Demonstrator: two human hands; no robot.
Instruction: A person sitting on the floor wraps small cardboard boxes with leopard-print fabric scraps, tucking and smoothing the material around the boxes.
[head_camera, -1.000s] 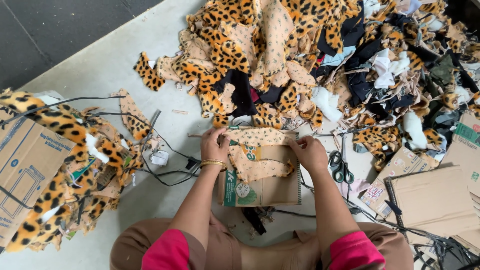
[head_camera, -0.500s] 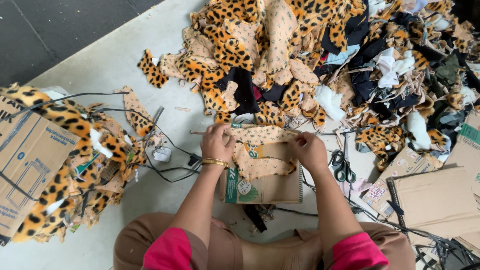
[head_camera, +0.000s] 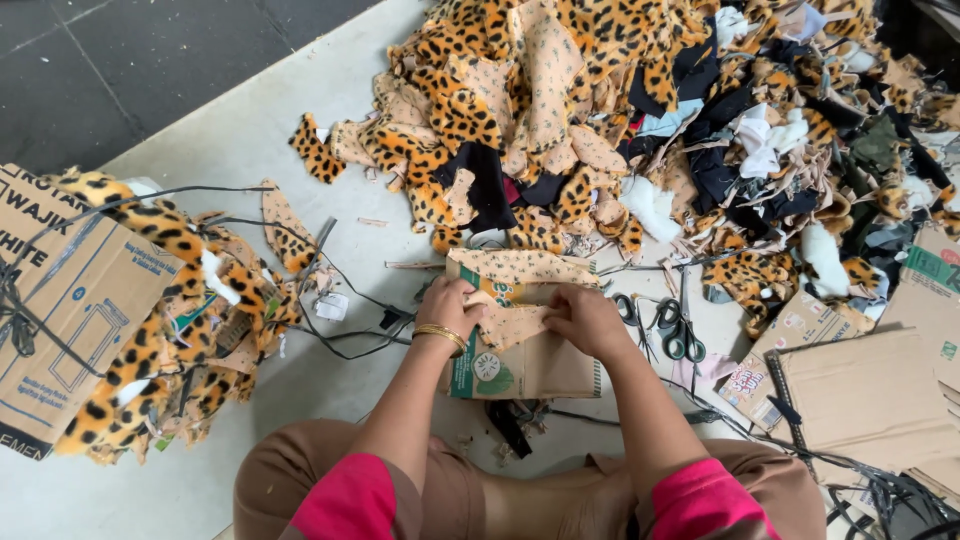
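Scissors (head_camera: 668, 328) right of hands, scrap heap (head_camera: 640, 120) beyond

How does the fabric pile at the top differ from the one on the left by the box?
The top pile is far larger and sprawls flat over the floor; the left pile is small and leans against a cardboard box. The top pile mixes leopard print with black, white and tan scraps; the left pile is nearly all leopard print. Black cables run through the left pile only. Both hold leopard-print fabric.
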